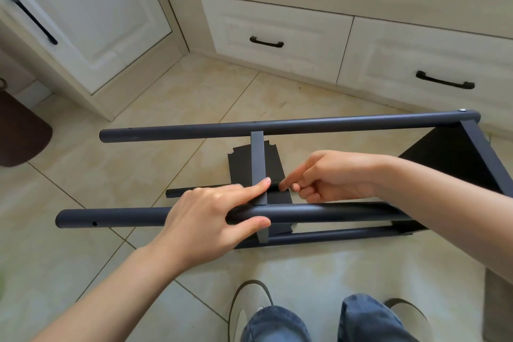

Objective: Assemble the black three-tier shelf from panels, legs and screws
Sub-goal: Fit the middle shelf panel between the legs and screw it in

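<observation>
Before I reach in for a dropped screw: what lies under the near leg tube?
Under the near leg tube run a lower tube and the middle panel's lower edge; floor tile shows between. The left hand covers part; no screw visible.

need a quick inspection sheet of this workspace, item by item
surface: beige tiled floor, the shelf frame lies on its side on it
job's things: near leg and far leg run side by side; end panel joins them at the right, with a screw in the far leg; middle panel stands between the legs
clutter: nothing seen
grippers: left hand grips the near leg, its forefinger on the middle panel; right hand is curled at the panel edge, what it pinches cannot be told
cables: nothing seen
surroundings: white cabinet door, drawers with black handles, brown mat, person's shoes and jeans
</observation>
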The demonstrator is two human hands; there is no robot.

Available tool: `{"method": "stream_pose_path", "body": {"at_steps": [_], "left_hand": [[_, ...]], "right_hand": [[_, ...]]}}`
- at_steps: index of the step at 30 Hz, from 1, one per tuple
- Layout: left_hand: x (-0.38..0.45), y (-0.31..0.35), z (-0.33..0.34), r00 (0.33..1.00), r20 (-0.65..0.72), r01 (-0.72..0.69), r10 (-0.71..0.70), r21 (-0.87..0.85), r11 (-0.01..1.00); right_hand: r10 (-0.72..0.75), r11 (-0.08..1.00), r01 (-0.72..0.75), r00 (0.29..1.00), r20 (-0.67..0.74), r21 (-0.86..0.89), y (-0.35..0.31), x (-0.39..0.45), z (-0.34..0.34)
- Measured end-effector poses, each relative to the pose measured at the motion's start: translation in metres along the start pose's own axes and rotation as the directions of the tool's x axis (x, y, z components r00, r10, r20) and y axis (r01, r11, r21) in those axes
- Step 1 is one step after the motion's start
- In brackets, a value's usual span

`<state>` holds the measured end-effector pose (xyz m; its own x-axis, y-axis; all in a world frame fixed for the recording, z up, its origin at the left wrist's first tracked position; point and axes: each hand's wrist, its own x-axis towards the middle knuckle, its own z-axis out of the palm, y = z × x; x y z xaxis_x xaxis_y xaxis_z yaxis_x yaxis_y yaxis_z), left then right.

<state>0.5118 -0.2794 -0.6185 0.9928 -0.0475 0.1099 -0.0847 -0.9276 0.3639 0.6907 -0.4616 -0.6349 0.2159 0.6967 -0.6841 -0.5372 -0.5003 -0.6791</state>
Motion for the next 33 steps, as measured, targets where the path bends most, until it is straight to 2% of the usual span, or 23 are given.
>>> {"method": "stream_pose_path", "body": {"at_steps": [5, 10, 18, 24, 28, 33], "left_hand": [[0.001, 0.000, -0.002, 1.000, 0.002, 0.020, -0.020, -0.048, 0.999], [0.002, -0.002, -0.001, 0.999, 0.003, -0.044, 0.044, -0.052, 0.998], [0.003, -0.004, -0.001, 0.997, 0.016, -0.080, 0.081, -0.042, 0.996], [0.018, -0.009, -0.010, 0.975, 0.075, -0.213, 0.209, 0.045, 0.976], [0.028, -0.015, -0.011, 0.964, 0.155, -0.218, 0.214, 0.013, 0.976], [0.026, -0.017, -0.008, 0.965, 0.155, -0.212, 0.211, -0.013, 0.977]], "right_hand": [[-0.035, 0.999, 0.033, 0.993, 0.109, 0.016, -0.001, 0.003, -0.008], [-0.001, 0.999, -0.007, 0.984, 0.177, 0.043, 0.000, 0.011, -0.009], [0.018, 0.989, 0.010, 0.982, 0.188, -0.149, -0.004, 0.032, 0.004], [0.047, 0.992, -0.014, 0.965, 0.259, -0.127, 0.000, 0.042, 0.015], [0.025, 0.997, 0.002, 0.946, 0.324, -0.081, 0.003, 0.043, 0.014], [0.033, 0.998, -0.010, 0.931, 0.363, -0.065, 0.007, 0.046, 0.012]]}}
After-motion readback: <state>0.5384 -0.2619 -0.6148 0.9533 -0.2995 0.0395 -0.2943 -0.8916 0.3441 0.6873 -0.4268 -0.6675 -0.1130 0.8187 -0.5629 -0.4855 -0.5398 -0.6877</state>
